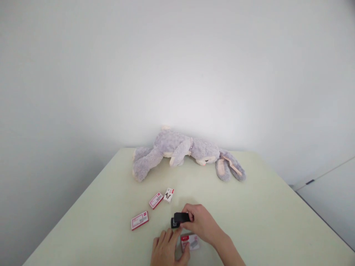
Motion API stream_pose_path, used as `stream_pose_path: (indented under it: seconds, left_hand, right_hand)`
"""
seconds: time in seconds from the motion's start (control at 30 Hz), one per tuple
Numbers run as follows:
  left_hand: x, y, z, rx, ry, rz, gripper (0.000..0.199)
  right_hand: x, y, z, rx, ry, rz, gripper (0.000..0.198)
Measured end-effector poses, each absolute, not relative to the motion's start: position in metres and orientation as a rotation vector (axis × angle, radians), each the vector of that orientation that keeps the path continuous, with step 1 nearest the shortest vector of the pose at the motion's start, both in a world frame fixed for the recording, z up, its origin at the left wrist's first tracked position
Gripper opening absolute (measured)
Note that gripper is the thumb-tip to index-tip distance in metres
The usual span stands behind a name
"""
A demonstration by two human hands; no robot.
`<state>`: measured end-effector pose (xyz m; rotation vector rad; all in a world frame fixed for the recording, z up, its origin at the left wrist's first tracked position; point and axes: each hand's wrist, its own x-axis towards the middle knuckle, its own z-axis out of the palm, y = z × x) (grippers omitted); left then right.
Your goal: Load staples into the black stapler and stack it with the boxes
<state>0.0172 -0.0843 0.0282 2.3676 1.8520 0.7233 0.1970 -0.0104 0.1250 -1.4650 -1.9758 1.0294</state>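
My right hand point(200, 223) is closed round a small black stapler point(181, 217), low over the table. A label with a square code shows on the stapler's left end. Just below it, my left hand point(166, 246) has its fingers stretched out and apart. Its index fingertip reaches up beside the stapler; whether the two touch I cannot tell. The left thumb overlaps the edge of a red and white staple box point(194, 242) lying flat between my hands. Part of that box is hidden by the thumb.
Left of my hands lie two red-edged white staple boxes, a nearer one point(139, 220) and a farther one point(156, 200). A smaller white box point(168, 195) stands beside the farther one. A grey plush rabbit point(177, 149) lies along the back of the pale green table point(249, 207), against the wall.
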Motion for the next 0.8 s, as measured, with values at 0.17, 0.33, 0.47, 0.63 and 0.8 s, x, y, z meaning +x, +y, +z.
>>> stream_pose_path:
  seconds: [0.17,0.33,0.47,0.63,0.8]
  left_hand:
    - [0.026,-0.087,0.024,2.383,1.787,0.724,0.06]
    - [0.029,-0.093,0.024,2.477,1.628,0.777,0.043]
    - [-0.016,-0.095,0.028,2.452,1.848,0.861,0.036]
    - [-0.099,-0.085,0.034,2.412,2.037,0.869,0.035]
    - [-0.132,-0.062,0.039,2.454,1.819,0.827,0.031]
  right_hand:
    - [0.196,-0.008,0.121,-1.551,-2.055,0.942,0.021]
    - [0.209,-0.003,0.118,-1.633,-2.065,0.858,0.019]
    - [0.219,0.0,0.113,-1.689,-2.057,0.819,0.019]
    - [0.222,-0.002,0.109,-1.719,-2.044,0.799,0.016]
    - [0.221,-0.004,0.109,-1.717,-2.034,0.784,0.015]
